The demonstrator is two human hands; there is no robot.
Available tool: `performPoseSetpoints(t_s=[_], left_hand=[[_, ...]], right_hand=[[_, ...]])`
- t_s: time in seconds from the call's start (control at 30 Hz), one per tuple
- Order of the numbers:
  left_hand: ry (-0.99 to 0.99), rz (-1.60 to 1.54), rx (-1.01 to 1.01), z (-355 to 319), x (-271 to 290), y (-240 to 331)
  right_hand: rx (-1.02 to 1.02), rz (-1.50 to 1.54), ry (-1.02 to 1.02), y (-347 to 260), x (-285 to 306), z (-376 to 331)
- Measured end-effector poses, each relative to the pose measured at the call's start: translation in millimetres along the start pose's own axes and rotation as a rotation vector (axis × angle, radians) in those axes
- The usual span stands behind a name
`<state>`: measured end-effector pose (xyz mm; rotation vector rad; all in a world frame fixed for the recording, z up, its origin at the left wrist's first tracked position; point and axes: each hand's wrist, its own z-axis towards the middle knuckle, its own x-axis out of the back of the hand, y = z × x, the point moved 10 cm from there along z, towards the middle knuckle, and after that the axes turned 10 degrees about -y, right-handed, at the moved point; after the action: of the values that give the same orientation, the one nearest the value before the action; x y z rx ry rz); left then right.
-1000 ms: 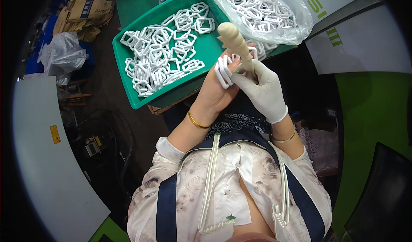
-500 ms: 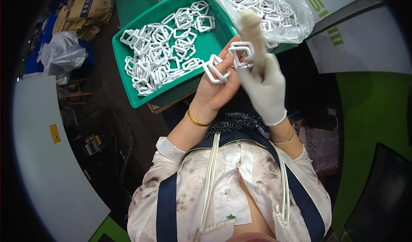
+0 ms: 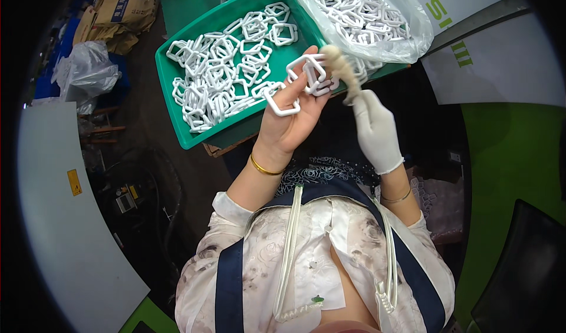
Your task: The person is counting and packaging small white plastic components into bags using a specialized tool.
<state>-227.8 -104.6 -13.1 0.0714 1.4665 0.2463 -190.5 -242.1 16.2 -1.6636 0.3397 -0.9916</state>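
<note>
1. Left hand (image 3: 289, 117): bare, palm up, raised over the near edge of the tray (image 3: 171, 106); fingers part-curled around a small bunch of white rings (image 3: 306, 76); one ring lies loose across the finger bases, the others sit stacked at the fingertips; gold bangle (image 3: 263, 168) on the wrist.
2. Right hand (image 3: 374, 129): in a white glove, closed round the lower end of a pale stick (image 3: 345, 73); stick blurred, tilted up and to the left; its tip lies against the stacked rings at the left fingertips, though contact cannot be confirmed through the blur; thin bracelet (image 3: 396, 198) on this wrist.
3. Rings held: white, angular, roughly square with rounded corners; exact count in hand unclear.
4. Tray: green, rectangular, just beyond the left hand; holds a heap of the same white rings (image 3: 227, 67), tangled and overlapping, thickest on its left and middle.
5. Bag (image 3: 377, 20): clear plastic, open, to the right of the tray and touching it; packed with more white rings; sits just above the stick's tip.
6. Surroundings: crumpled clear bag (image 3: 88, 70) and brown cartons (image 3: 118, 17) well off to the left; white panel (image 3: 65, 227) at lower left; green floor (image 3: 507, 156) on the right.
7. Person seated; pale floral top with dark straps (image 3: 227, 292); white cord (image 3: 289, 256) hanging down the chest.
</note>
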Motion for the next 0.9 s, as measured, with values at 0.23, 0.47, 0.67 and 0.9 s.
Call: performPoseSetpoints(t_s=[0.23,0.47,0.67,0.9], left_hand=[[0.020,-0.035,-0.012,0,10,5],[0.022,0.024,-0.011,0,0,8],[0.034,0.255,-0.086,7,-12,26],[-0.090,1.177,-0.740,61,-155,126]], right_hand=[[0.139,0.002,-0.043,-29,-15,-9],[0.083,0.074,0.054,-16,-2,-5],[0.014,-0.083,0.297,14,43,2],[-0.073,0.094,0.496,33,90,-24]])
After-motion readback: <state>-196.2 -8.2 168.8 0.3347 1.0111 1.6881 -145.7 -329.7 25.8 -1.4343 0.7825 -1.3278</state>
